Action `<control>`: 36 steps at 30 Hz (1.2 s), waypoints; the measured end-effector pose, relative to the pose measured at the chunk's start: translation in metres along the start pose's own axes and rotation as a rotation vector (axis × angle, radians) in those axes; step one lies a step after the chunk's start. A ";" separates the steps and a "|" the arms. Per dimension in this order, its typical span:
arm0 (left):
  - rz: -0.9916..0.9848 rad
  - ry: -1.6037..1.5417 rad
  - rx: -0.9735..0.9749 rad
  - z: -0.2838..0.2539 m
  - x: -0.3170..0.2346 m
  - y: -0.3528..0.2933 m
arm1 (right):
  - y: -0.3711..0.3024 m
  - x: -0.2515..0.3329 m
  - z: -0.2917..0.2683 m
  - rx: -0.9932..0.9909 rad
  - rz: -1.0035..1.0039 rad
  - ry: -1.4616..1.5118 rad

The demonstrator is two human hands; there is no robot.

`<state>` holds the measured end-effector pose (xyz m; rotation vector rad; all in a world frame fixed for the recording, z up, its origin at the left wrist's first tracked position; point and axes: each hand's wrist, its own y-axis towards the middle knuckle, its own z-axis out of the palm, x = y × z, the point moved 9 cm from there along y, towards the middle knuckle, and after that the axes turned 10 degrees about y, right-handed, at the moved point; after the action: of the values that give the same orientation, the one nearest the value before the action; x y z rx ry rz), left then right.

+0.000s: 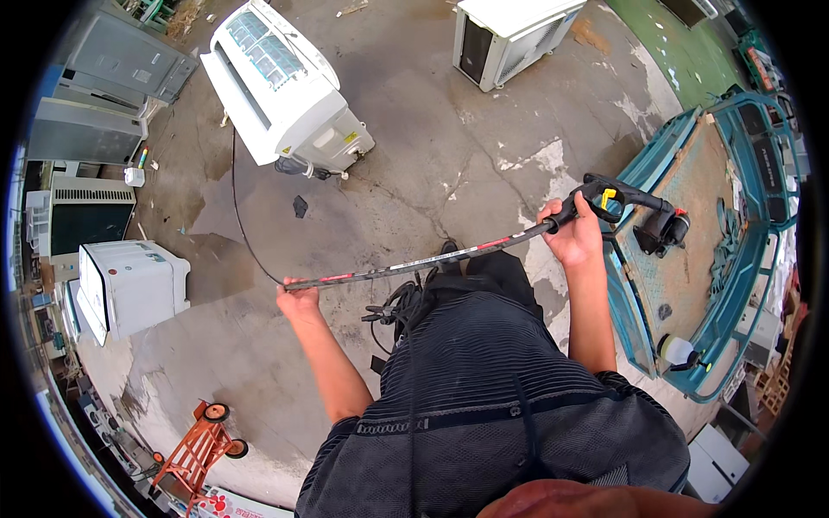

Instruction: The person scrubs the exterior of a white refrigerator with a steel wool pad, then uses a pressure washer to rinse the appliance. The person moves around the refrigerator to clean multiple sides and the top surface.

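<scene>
A long black tool, resembling a spray lance [423,262], stretches across in front of me, with red and white labels along its shaft. My left hand [298,298] is closed on the shaft's left end. Beside the black handle, my right hand [577,231] grips the other end; a yellow trigger [608,197] shows just beyond it. Past the handle, a black arm reaches to a dark bulky part [663,231] with a red detail, over the cart. From near my left hand, a thin black line [242,220] curves up toward the white air conditioner [285,104].
A teal metal cart [630,311] at right carries a white spray bottle [678,351] and green straps. An outdoor unit [509,43] stands far ahead. At left are a white boxy appliance [138,285] and an orange hand truck [194,449]. Dark cords [399,304] bunch before me.
</scene>
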<state>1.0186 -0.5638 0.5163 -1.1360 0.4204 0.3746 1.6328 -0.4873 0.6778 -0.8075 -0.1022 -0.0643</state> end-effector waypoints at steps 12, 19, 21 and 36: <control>0.573 -0.093 0.362 0.316 -0.212 -0.018 | 0.220 -0.109 0.312 0.480 0.486 -0.344; 0.769 -0.083 0.260 0.452 -0.270 -0.001 | 0.327 -0.171 0.503 0.555 0.673 -0.511; 0.796 -0.094 0.316 0.480 -0.280 0.017 | 0.357 -0.188 0.543 0.587 0.755 -0.542; 0.917 0.175 0.317 0.975 -0.491 0.315 | 0.734 -0.409 0.854 0.551 1.112 -0.621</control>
<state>0.5689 0.4192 0.8661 -0.6092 1.1174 0.9681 1.2405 0.6448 0.6900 -0.2209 -0.2301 1.2220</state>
